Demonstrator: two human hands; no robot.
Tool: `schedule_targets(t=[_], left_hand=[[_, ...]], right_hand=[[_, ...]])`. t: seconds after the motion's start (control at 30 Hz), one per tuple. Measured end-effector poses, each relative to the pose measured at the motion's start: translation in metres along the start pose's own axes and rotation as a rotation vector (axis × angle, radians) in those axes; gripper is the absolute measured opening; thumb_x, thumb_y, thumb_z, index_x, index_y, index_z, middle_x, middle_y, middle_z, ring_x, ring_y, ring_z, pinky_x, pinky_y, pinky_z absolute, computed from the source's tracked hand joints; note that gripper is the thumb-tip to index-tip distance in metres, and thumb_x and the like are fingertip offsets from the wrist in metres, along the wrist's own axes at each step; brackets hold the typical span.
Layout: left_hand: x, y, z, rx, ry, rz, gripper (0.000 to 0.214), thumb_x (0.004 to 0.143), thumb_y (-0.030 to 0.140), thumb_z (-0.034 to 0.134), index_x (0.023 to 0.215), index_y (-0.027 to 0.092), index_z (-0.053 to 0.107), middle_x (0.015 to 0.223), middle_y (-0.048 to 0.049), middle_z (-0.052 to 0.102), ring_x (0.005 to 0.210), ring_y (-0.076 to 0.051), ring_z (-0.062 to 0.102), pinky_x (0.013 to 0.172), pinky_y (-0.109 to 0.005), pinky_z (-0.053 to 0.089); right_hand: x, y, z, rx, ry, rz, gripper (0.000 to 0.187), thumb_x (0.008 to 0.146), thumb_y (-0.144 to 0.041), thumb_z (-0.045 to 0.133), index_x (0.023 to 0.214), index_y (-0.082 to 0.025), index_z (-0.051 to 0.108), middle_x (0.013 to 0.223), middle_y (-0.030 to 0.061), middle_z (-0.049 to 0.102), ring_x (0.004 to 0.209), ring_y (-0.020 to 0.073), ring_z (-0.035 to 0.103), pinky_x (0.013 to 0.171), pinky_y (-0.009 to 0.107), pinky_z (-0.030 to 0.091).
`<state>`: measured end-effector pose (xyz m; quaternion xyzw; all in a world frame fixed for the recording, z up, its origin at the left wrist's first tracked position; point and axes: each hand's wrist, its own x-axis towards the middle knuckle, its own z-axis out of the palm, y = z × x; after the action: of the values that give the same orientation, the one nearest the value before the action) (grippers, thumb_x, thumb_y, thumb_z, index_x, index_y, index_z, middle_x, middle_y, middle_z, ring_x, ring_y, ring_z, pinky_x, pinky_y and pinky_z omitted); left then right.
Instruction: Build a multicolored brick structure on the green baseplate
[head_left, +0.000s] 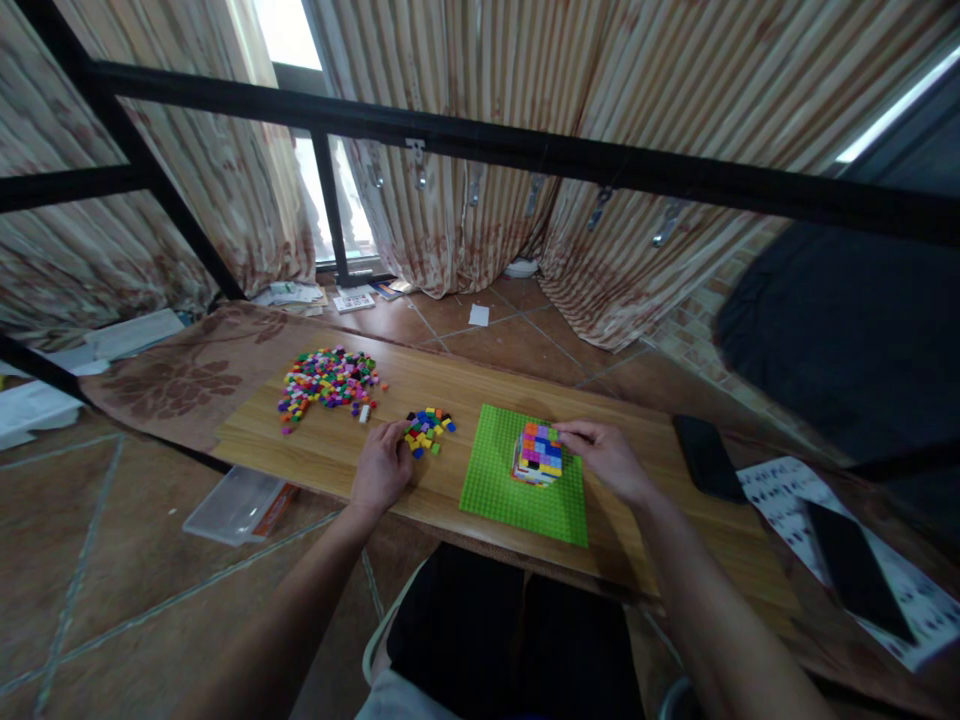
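Note:
On a green studded baseplate (487, 480) stands a block-shaped stack of multicoloured toy bricks (541, 452). My right hand (606, 460) reaches in from the right, thumb and finger pinched together at the stack's upper right corner; whatever they hold is too small to make out. To the left of the plate, my left hand (381, 466) rests at the edge of a small group of loose bricks (429, 430), mostly yellow, blue and black. Its fingers are curled together, and their tips are partly hidden.
A larger heap of mixed bricks (330, 380) lies on the wooden board (405, 365), with a white piece (364, 413) beside it. At right are a black phone (707, 458), a printed sheet (787, 480) and another dark device (855, 565). Below left sits a clear plastic box (236, 505).

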<state>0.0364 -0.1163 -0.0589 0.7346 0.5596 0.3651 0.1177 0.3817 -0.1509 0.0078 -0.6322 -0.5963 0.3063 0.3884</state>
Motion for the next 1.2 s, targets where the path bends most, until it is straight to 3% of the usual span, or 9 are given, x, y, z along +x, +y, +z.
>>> schedule_targets(t=[0.33, 0.5, 0.63, 0.7, 0.77, 0.87, 1.2], left_hand=[[0.001, -0.001, 0.000, -0.003, -0.001, 0.016, 0.033, 0.084, 0.014, 0.044, 0.112, 0.018, 0.061, 0.111, -0.0105, 0.064, 0.108, -0.025, 0.058, 0.097, -0.042, 0.050], [0.001, -0.002, 0.000, -0.002, 0.003, 0.013, 0.033, 0.084, 0.014, 0.045, 0.112, 0.019, 0.061, 0.109, -0.0097, 0.064, 0.108, -0.025, 0.059, 0.097, -0.042, 0.050], [0.000, -0.001, 0.000, -0.003, 0.006, 0.009, 0.033, 0.084, 0.014, 0.044, 0.112, 0.020, 0.061, 0.109, -0.0097, 0.064, 0.108, -0.025, 0.059, 0.096, -0.041, 0.050], [0.000, -0.001, 0.000, -0.007, 0.006, 0.014, 0.033, 0.084, 0.014, 0.044, 0.112, 0.019, 0.062, 0.109, -0.0099, 0.064, 0.107, -0.025, 0.059, 0.096, -0.041, 0.050], [0.000, -0.001, 0.000, -0.011, 0.008, 0.020, 0.033, 0.084, 0.014, 0.045, 0.112, 0.019, 0.062, 0.109, -0.0102, 0.064, 0.107, -0.025, 0.059, 0.096, -0.041, 0.050], [0.000, -0.002, 0.000, -0.006, 0.013, 0.024, 0.034, 0.083, 0.013, 0.045, 0.113, 0.018, 0.061, 0.109, -0.0104, 0.064, 0.108, -0.025, 0.059, 0.096, -0.041, 0.050], [0.000, 0.000, 0.000, -0.018, 0.013, 0.015, 0.034, 0.084, 0.013, 0.044, 0.113, 0.018, 0.062, 0.110, -0.0102, 0.064, 0.108, -0.025, 0.059, 0.097, -0.041, 0.050]], right_hand=[[-0.005, 0.002, 0.013, 0.069, 0.046, -0.023, 0.030, 0.077, -0.041, 0.064, 0.096, -0.022, 0.076, 0.102, 0.0060, 0.076, 0.094, 0.0227, 0.070, 0.094, 0.043, 0.051], [-0.024, -0.001, 0.011, 0.095, 0.259, -0.013, 0.040, 0.084, -0.048, 0.058, 0.108, -0.019, 0.071, 0.104, 0.0102, 0.075, 0.091, 0.0226, 0.070, 0.087, 0.041, 0.055], [-0.061, -0.026, 0.025, -0.081, 0.461, -0.106, 0.032, 0.089, -0.044, 0.054, 0.104, -0.020, 0.071, 0.104, 0.0101, 0.072, 0.093, 0.0219, 0.067, 0.086, 0.038, 0.054], [-0.080, -0.039, 0.043, -0.133, 0.386, -0.212, 0.025, 0.092, -0.037, 0.053, 0.102, -0.024, 0.072, 0.104, 0.0075, 0.071, 0.095, 0.0205, 0.066, 0.088, 0.037, 0.054], [-0.094, -0.048, 0.062, -0.186, 0.222, -0.323, 0.022, 0.093, -0.030, 0.052, 0.105, -0.027, 0.071, 0.108, 0.0058, 0.070, 0.102, 0.0198, 0.064, 0.093, 0.037, 0.052], [-0.099, -0.050, 0.084, -0.252, 0.119, -0.374, 0.024, 0.093, -0.024, 0.051, 0.105, -0.026, 0.071, 0.110, 0.0062, 0.069, 0.104, 0.0210, 0.063, 0.094, 0.039, 0.052], [-0.083, -0.036, 0.089, -0.396, 0.144, -0.253, 0.030, 0.093, -0.024, 0.047, 0.116, -0.018, 0.065, 0.116, 0.0118, 0.066, 0.110, 0.0264, 0.059, 0.098, 0.047, 0.048]])
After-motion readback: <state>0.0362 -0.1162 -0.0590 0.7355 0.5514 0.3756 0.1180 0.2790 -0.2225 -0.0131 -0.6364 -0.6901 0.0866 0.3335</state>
